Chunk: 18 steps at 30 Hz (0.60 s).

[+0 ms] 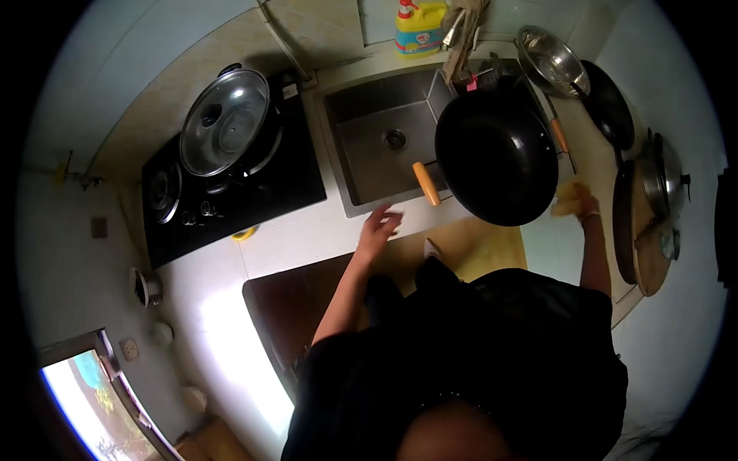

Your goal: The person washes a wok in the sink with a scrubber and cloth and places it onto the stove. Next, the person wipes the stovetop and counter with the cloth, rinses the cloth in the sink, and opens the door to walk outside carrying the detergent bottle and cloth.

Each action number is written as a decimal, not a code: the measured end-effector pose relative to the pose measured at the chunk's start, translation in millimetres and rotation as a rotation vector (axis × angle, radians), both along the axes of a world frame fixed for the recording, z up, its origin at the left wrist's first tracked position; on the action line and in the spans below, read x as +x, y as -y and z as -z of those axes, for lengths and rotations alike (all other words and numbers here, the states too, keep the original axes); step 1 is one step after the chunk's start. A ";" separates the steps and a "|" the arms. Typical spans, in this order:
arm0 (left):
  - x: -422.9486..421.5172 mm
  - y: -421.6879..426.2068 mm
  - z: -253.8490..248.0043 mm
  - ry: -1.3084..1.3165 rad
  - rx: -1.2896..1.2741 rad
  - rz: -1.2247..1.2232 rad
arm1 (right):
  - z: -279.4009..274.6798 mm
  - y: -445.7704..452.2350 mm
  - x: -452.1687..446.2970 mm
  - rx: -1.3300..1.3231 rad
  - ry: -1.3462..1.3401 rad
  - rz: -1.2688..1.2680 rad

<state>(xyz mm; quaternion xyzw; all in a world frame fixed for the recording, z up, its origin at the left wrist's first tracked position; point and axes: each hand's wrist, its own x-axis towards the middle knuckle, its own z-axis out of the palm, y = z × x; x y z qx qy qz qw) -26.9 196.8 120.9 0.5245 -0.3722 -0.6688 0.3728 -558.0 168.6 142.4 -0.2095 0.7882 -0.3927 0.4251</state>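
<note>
Here, my left hand (pixel 379 228) is loosely parted at the fingers, near the sink's near edge and just short of the wooden handle (pixel 426 184) of the black wok (pixel 492 157). My right hand (pixel 590 210) holds a yellow cloth (pixel 568 199) bunched at the wok's near right side; whether cloth and rim touch, I cannot tell. The wok is over the right part of the sink (pixel 369 165), its handle pointing left. A glass-lidded pan (pixel 242 115) stands left on the stove (pixel 296 180), and a steel bowl (pixel 550 55) rests far right.
</note>
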 end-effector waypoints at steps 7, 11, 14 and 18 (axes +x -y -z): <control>-91.4 77.5 53.6 -0.356 0.260 -0.109 | 60.0 9.2 26.7 0.175 0.589 -0.234; -99.1 91.9 75.4 -0.534 0.345 -0.188 | 107.4 6.4 -4.8 -0.089 0.385 -0.509; -107.1 80.9 21.9 -0.493 0.277 -0.236 | 133.3 8.3 -4.8 -0.290 0.361 -0.673; -79.8 42.1 -40.2 -0.497 0.130 -0.263 | 71.5 2.8 56.6 -0.175 0.701 -0.294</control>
